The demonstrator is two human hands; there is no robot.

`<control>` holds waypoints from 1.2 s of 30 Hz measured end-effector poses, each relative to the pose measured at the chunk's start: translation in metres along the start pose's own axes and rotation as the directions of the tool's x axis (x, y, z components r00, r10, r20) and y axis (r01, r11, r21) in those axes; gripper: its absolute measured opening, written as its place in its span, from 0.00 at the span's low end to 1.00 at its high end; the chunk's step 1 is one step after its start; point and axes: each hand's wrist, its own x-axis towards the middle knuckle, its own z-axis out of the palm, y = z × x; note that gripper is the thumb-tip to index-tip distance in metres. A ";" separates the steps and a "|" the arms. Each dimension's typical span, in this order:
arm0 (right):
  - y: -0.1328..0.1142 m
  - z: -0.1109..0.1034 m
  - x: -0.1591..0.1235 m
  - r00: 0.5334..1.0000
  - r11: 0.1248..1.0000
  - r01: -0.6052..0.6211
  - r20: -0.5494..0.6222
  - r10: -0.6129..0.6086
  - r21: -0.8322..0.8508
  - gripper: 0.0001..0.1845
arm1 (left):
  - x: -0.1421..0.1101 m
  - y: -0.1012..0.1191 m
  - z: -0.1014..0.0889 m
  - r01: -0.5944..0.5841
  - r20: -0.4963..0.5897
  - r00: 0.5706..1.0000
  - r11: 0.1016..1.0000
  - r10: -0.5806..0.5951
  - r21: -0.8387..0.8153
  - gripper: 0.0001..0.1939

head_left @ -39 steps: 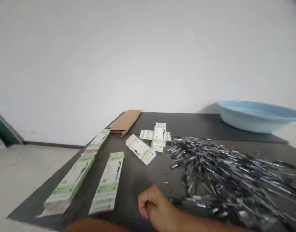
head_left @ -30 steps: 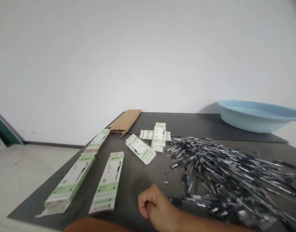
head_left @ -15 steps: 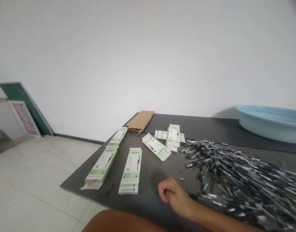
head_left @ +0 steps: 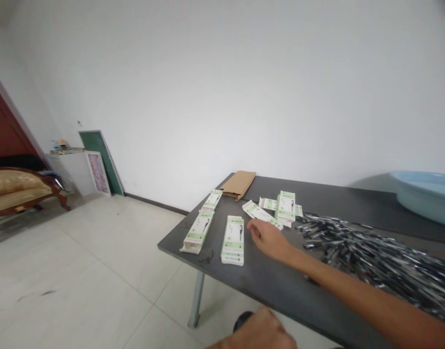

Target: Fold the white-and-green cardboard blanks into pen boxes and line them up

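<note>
Indoors, cartons (head_left: pixel 232 240) and pens (head_left: pixel 367 252) litter a table (head_left: pixel 268 278) above tiles (head_left: pixel 109 242).

My right hand (head_left: pixel 268 238), fingers curled, is over the dark worktop (head_left: pixel 269 288) between a green-and-white pen box (head_left: pixel 232 240) and a heap of pens (head_left: pixel 382 261); I can't tell whether it touches the slanted carton (head_left: pixel 257 212) behind it. My left hand (head_left: pixel 263 333) shows low before the near edge. A brown paper envelope (head_left: pixel 240 183) and a blue basin (head_left: pixel 425 199) lie farther back.

Bare right hand (head_left: pixel 268 237) and forearm (head_left: pixel 338 282)
</note>
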 end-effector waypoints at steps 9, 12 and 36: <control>-0.006 -0.001 0.046 0.994 0.963 -0.083 0.046 0.098 -0.257 0.19 | -0.022 -0.110 -0.046 0.892 0.074 0.444 0.432 -0.893 -0.129 0.17; -0.002 -0.006 0.044 0.992 0.959 -0.094 0.057 0.113 -0.269 0.19 | -0.012 -0.133 -0.031 0.921 0.098 0.379 0.365 -0.920 -0.134 0.30; 0.054 -0.033 -0.013 0.993 0.827 -0.052 -0.059 0.102 0.559 0.29 | 0.029 -0.098 -0.025 0.868 -0.023 0.432 0.423 -0.902 -0.261 0.40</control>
